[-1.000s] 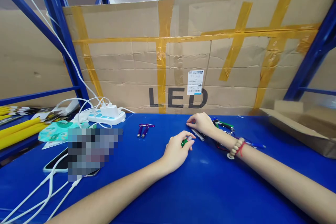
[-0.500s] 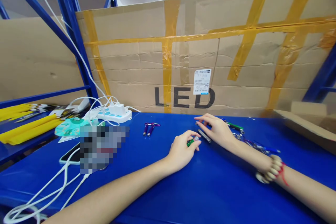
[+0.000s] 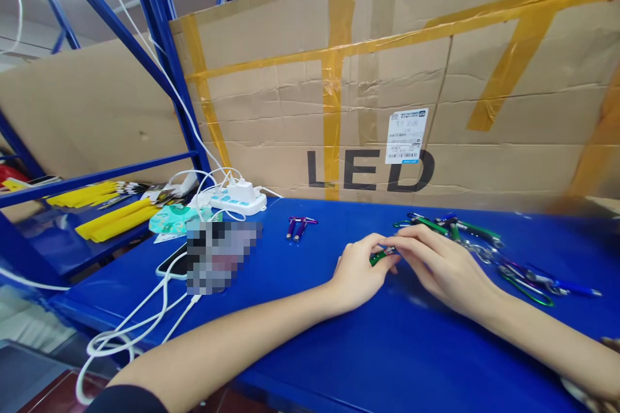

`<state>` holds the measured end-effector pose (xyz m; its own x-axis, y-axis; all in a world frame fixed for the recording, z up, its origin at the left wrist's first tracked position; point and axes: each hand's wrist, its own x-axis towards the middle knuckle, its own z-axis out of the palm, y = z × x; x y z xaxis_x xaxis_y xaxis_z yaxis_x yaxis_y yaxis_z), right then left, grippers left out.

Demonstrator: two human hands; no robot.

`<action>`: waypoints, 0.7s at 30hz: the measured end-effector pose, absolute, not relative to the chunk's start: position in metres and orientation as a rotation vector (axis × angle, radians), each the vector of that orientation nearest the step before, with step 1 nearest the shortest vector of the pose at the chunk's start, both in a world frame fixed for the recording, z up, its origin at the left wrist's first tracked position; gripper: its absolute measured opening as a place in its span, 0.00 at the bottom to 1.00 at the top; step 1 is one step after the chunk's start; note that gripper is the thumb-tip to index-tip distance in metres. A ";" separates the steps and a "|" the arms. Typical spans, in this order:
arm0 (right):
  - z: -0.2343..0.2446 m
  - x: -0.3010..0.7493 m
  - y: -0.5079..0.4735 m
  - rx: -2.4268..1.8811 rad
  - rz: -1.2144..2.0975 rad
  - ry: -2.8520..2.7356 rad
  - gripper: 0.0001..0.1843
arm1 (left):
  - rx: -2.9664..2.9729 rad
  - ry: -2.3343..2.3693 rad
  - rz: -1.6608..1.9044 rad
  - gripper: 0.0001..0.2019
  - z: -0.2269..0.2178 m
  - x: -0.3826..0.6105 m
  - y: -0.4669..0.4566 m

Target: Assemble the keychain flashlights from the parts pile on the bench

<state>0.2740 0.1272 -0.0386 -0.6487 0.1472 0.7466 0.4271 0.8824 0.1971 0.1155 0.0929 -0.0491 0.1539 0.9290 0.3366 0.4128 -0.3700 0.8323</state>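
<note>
A short green metal tube with a silver end, like a mini flashlight [image 3: 378, 257], is gripped in my left hand [image 3: 361, 274] just above the blue table [image 3: 310, 348]. My right hand [image 3: 448, 268] meets it from the right, its fingertips drawn together at the silver end. What those fingers pinch is hidden behind them. Past my right hand lies a loose pile of green carabiners and small metal tubes [image 3: 477, 232]. More clips and a blue tube [image 3: 576, 288] lie to its right. Two purple mini flashlights [image 3: 296, 228] on a clip rest apart, to the left.
A white power strip [image 3: 242, 199] with plugs and cables stands at the back left. Before it lie a phone [image 3: 172, 266], a blurred-out item [image 3: 220, 258] and a teal packet [image 3: 177, 219]. Yellow rolls [image 3: 121, 219] lie farther left. A taped cardboard sheet [image 3: 276, 122] walls the back.
My right hand has come from beside the pile to the green flashlight in my left hand, its fingers closing. The dark grey tube near it is out of sight. The camera has turned left.
</note>
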 end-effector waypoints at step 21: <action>-0.043 0.270 0.127 -0.585 -0.142 -2.237 0.14 | 1.876 1.315 1.114 0.08 -0.048 0.115 0.091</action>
